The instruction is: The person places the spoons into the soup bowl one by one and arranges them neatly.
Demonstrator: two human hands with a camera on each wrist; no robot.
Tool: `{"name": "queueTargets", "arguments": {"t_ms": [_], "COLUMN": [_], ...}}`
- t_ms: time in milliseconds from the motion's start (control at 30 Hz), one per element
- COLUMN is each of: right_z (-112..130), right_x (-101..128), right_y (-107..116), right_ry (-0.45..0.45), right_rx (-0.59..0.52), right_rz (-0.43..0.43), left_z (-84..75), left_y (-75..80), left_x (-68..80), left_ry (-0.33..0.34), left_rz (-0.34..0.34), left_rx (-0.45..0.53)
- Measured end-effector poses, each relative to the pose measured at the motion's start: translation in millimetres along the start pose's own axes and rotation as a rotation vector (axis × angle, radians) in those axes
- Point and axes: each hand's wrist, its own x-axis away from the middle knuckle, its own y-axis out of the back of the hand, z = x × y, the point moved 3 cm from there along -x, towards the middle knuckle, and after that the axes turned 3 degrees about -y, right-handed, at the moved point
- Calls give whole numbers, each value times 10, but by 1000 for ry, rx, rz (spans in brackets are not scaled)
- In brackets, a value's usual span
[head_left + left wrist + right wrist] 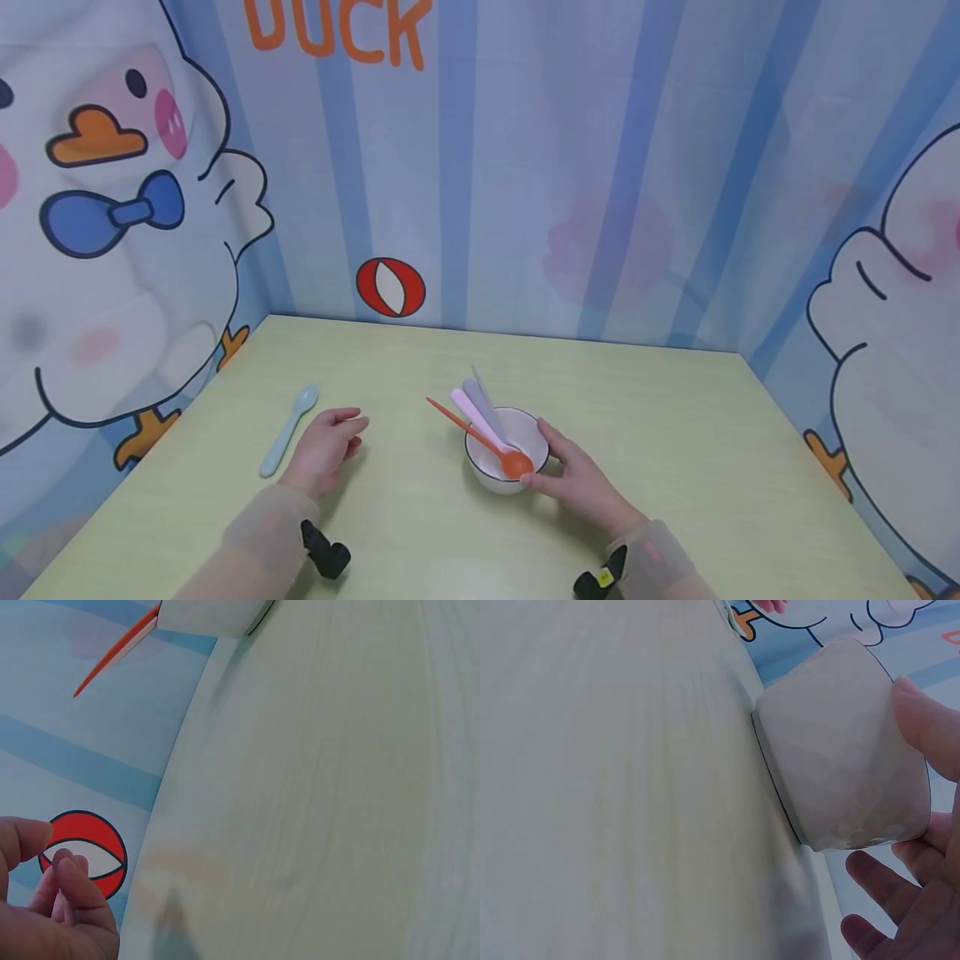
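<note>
My right hand [581,483] grips a white bowl [495,477] with a dark rim, thumb at the near side and fingers at the far side. The right wrist view shows the bowl's outer wall [840,750] beside the thumb. In the bowl lean an orange spoon [516,463], a pink utensil [474,412] and a grey-purple utensil [483,400], handles pointing up and left; a thin pale handle [480,383] rises behind. My left hand [326,450] hovers low over the table, fingers loosely bent with nothing in them. Left of it lies a light blue spoon [288,433].
The pale yellow table [645,392] ends at a striped blue cloth backdrop [510,167] with printed ducks on both sides. Each wrist wears a small black camera, one on the left sleeve [326,552].
</note>
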Motion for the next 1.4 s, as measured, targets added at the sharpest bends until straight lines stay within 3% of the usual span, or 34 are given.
{"name": "queueTargets", "arguments": {"t_ms": [333,800,1000,1233,1400], "right_z": [-12,-16,-2,17,12], "right_x": [-26,-30,-15,-3,6], "right_y": [8,21,22,20,15], "right_ry": [1,17,23,24,23], "right_rx": [19,13,14,2,-12], "right_rz": [-7,-7,-6,-4,1], "left_z": [-128,-86,-38,35,67], "left_y": [312,701,798,888,933], "left_x": [-6,-49,-8,-44,-62], "left_ry": [43,9,42,76,120], "left_rz": [81,-21,-48,-180,-163], "left_rx": [-73,-222,-306,-294,-339]}}
